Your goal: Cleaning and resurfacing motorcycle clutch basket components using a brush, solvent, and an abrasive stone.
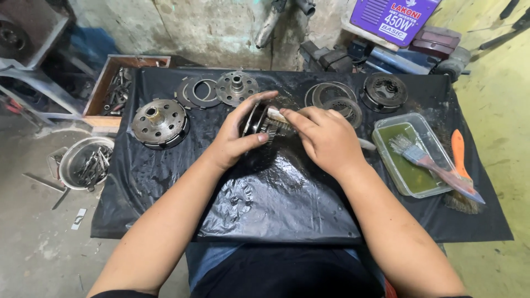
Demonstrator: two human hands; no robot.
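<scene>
My left hand [234,135] grips a round, dark metal geared part [259,122] on edge over a black plastic sheet [276,193]. My right hand [326,138] holds a light-handled brush [277,117] with its bristles against the part's teeth; the handle's end [367,144] sticks out past my wrist. Most of the part is hidden by my fingers.
On the sheet lie a drum-shaped metal part [160,121], ring plates [199,92], a hub [236,87], more plates [337,102] and a dark basket part [385,91]. A clear tub of greenish liquid [411,157] holds a paintbrush [425,161]; an orange-handled wire brush [459,165] lies beside it. A tool bowl [88,161] sits left.
</scene>
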